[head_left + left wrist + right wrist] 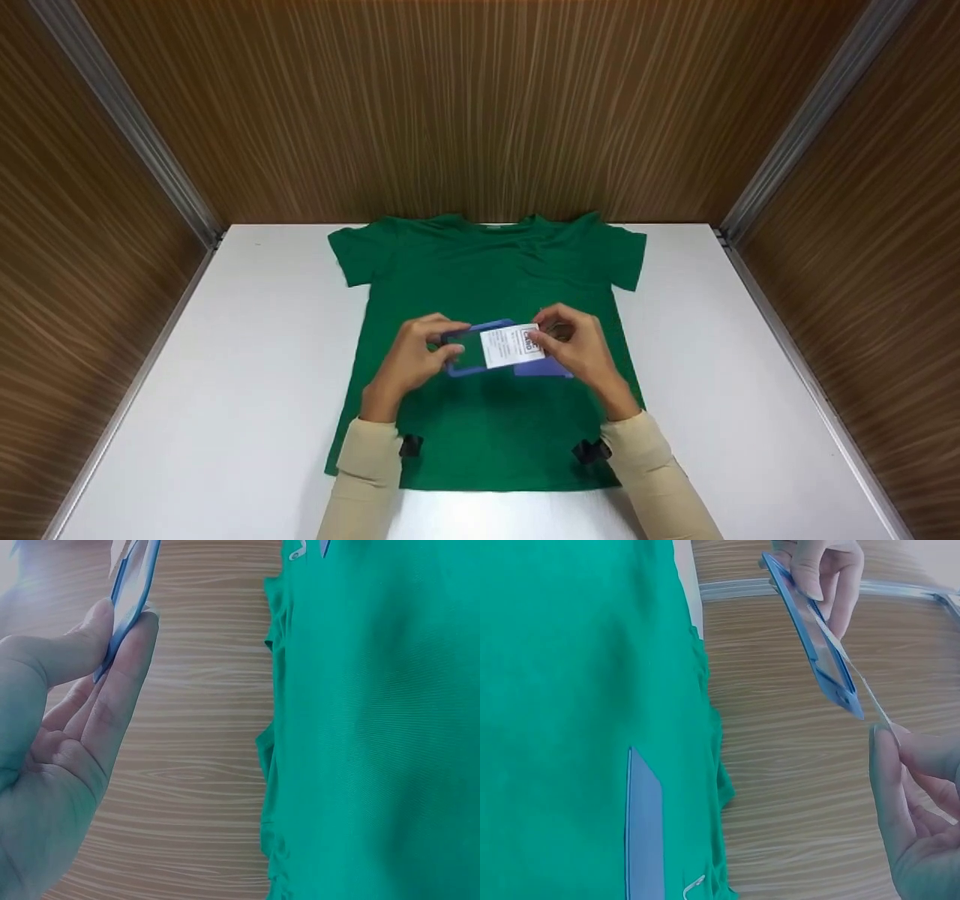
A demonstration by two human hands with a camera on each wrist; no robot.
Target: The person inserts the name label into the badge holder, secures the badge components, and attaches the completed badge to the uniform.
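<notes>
Between thumb and fingers my left hand (412, 358) pinches one end of a blue-framed card holder (466, 371) with a see-through middle. My right hand (583, 351) pinches the right end of a white printed card (502, 348), which bears a boxed word and small lines of text. In the right wrist view, the card (866, 682) slants along the holder's face, its near end standing away from the frame. Both are held above a green T-shirt (480, 442). A flat blue piece (544, 368) lies on the shirt below the right hand, partly covered from above.
The T-shirt is spread on a white table (255, 390), its collar toward the back wood-grain wall (480, 112). Wood-grain panels with metal edge strips stand on both sides. A small pale hook-shaped piece (694, 886) lies on the shirt.
</notes>
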